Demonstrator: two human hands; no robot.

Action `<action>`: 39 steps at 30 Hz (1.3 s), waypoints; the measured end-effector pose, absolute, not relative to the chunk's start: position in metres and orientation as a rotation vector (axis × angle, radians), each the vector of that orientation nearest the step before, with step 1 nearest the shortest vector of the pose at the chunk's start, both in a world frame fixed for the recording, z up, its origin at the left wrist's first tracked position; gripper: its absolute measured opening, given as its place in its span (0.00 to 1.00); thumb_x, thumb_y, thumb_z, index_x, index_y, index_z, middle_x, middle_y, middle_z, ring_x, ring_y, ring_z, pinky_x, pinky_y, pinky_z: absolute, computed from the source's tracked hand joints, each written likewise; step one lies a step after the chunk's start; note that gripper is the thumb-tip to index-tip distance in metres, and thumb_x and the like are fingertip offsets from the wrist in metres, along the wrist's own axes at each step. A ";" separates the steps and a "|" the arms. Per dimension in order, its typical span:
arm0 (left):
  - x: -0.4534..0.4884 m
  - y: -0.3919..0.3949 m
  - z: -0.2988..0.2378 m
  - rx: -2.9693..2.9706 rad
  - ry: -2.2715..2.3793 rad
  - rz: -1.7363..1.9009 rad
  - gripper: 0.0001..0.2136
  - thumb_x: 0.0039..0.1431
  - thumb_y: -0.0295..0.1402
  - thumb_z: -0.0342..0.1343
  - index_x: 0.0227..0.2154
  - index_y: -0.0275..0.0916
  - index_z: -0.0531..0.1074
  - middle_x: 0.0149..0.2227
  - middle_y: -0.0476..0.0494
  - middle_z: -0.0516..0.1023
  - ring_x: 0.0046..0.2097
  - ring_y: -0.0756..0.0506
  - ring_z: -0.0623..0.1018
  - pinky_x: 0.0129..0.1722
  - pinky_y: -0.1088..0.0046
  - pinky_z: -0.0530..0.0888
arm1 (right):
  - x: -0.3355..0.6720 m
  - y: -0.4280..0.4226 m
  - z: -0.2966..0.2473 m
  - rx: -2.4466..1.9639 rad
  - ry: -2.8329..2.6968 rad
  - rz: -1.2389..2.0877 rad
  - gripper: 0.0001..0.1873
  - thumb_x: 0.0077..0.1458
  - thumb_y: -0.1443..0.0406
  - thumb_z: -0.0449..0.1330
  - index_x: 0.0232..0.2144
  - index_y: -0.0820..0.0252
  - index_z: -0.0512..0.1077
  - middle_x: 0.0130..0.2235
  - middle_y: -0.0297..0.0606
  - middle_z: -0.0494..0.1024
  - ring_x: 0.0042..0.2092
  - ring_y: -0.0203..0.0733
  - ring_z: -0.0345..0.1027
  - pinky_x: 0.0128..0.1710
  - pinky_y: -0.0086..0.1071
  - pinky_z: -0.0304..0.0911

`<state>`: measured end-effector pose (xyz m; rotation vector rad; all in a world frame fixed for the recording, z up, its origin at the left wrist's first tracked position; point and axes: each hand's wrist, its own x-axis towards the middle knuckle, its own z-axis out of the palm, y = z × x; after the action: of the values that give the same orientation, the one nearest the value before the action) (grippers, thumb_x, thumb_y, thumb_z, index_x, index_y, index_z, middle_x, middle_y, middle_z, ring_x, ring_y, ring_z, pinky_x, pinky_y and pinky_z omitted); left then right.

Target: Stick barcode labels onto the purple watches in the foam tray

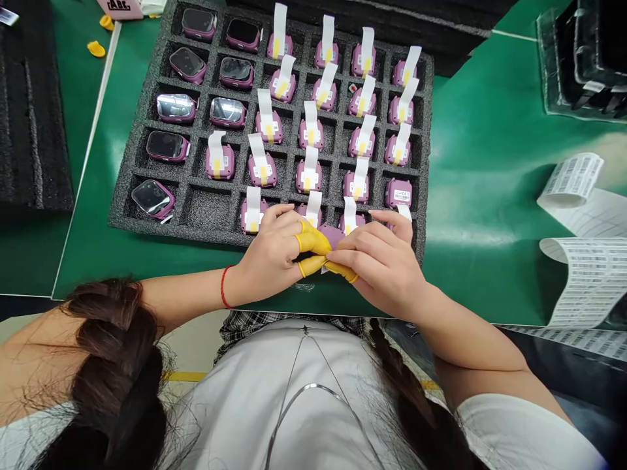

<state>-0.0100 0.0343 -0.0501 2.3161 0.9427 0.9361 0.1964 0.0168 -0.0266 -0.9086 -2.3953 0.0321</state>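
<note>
My left hand (274,251) and my right hand (382,258) meet just in front of a black foam tray (151,78), both pinching one purple watch body (333,234) between fingers capped with yellow finger cots. Only a sliver of that watch shows between the fingertips. A red string circles my left wrist. The tray's grid holds several purple watch bodies (308,176), most lying back-up with white and yellow pull tabs, and those in the two left columns lying screen-up (166,145).
The tray rests on a green mat (470,163). Strips of white barcode labels (582,267) curl at the right. A clear plastic tray with dark parts (582,59) sits at the back right. Loose yellow finger cots (96,48) lie at the back left beside black foam (34,117).
</note>
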 end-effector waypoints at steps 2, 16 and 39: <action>-0.010 0.035 -0.050 2.319 0.939 0.941 0.02 0.61 0.31 0.59 0.32 0.42 0.75 0.31 0.52 0.79 0.36 0.50 0.75 0.56 0.61 0.64 | 0.197 0.017 -0.026 -0.902 -2.411 0.002 0.06 0.57 0.72 0.60 0.34 0.55 0.71 0.31 0.29 0.79 0.34 0.36 0.67 0.53 0.43 0.55; -0.015 0.035 -0.047 2.336 0.834 0.932 0.01 0.59 0.32 0.59 0.34 0.43 0.75 0.36 0.50 0.81 0.39 0.49 0.76 0.58 0.58 0.63 | 0.213 0.018 -0.008 -1.178 -1.992 0.511 0.05 0.55 0.63 0.65 0.29 0.53 0.72 0.35 0.35 0.77 0.38 0.41 0.72 0.46 0.46 0.65; -0.008 0.032 -0.055 2.488 1.121 0.755 0.32 0.56 0.41 0.64 0.60 0.41 0.56 0.45 0.43 0.77 0.52 0.41 0.73 0.64 0.48 0.56 | 0.198 0.026 -0.027 -1.450 -1.633 1.239 0.07 0.53 0.65 0.64 0.24 0.57 0.74 0.39 0.37 0.72 0.44 0.42 0.63 0.48 0.42 0.59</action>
<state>-0.0084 0.0323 -0.0554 2.4876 1.1207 0.7553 0.1985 0.0257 -0.0274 -1.4502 -1.6334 1.2390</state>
